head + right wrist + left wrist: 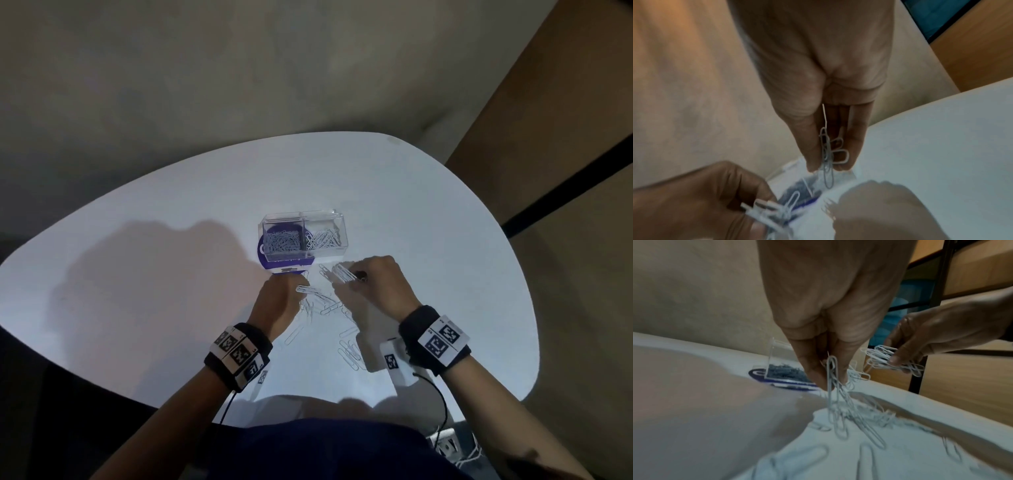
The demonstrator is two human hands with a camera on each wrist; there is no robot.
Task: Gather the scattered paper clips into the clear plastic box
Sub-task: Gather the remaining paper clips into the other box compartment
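Both grips over white table [171, 240]

A white table [171, 240] with a rounded edge is standing against a plain beige wall [239, 68]. Light is falling from behind and above, throwing broad soft shadows [137, 274] across the left of the tabletop, while its right half is glowing pale. To the right, wooden panelling [565, 137] is running alongside the table, crossed by a dark strip [565, 185]. In the left wrist view a black metal frame [920, 369] is standing past the table's far edge, with something blue [898, 308] showing behind it, too blurred to name.
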